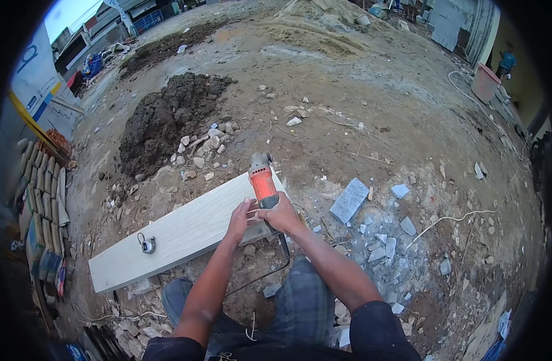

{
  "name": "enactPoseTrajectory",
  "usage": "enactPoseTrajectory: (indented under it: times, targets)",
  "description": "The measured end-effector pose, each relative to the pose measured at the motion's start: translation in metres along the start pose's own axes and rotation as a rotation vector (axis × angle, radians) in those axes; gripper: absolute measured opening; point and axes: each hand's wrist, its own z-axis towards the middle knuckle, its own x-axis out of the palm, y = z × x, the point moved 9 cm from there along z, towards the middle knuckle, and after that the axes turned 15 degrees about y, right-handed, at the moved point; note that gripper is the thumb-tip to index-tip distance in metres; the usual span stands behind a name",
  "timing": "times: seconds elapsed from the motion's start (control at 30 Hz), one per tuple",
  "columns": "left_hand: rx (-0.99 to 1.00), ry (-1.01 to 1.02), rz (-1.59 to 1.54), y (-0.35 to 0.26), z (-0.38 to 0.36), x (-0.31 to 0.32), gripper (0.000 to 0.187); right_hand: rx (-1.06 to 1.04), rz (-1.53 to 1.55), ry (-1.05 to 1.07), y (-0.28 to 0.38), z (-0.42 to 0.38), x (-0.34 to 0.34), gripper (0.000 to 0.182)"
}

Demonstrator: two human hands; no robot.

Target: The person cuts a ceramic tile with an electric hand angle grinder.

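Note:
My right hand (280, 216) is wrapped round the rear of an orange and black angle grinder (263, 182), whose head points away from me. The grinder is over the right end of a long pale plank (186, 230) with a grain-like surface. Close beside the grinder's rear and my right fingers is my left hand (241, 221), its fingers apart and holding nothing. A power cord (284, 248) runs down from the grinder between my knees. On the plank's left part lies a small tape measure (148, 245). The grinder's disc cannot be made out clearly.
A grey stone block (349, 201) and broken stone pieces (381, 248) lie to the right. Ahead left is a dark soil heap (168, 120) with rubble (213, 142). Stacked sacks (42, 198) line the left. A pink bucket (486, 83) and a person (506, 62) are far right.

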Motion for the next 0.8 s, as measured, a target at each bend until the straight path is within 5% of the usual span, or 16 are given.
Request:
enactPoseTrajectory:
  times: [0.03,0.07,0.13,0.23,0.8]
  targets:
    - [-0.038,-0.158,0.612,-0.002,-0.007,-0.02,0.089,-0.012,-0.006,0.001,-0.004,0.009,-0.004,0.075]
    - [-0.027,-0.168,0.614,-0.008,-0.016,-0.017,0.089,0.021,-0.015,0.019,-0.012,0.018,-0.007,0.077]
    - [-0.347,-0.314,1.611,-0.031,-0.043,-0.005,0.112,0.059,-0.051,0.028,-0.021,0.035,-0.012,0.079]
    - [-0.485,-0.257,1.585,0.0,-0.048,-0.037,0.128,0.021,-0.056,-0.056,-0.026,0.055,-0.014,0.066]
    - [-0.364,-0.275,1.614,0.011,-0.046,-0.044,0.118,0.04,-0.086,0.051,-0.051,0.101,0.005,0.072]
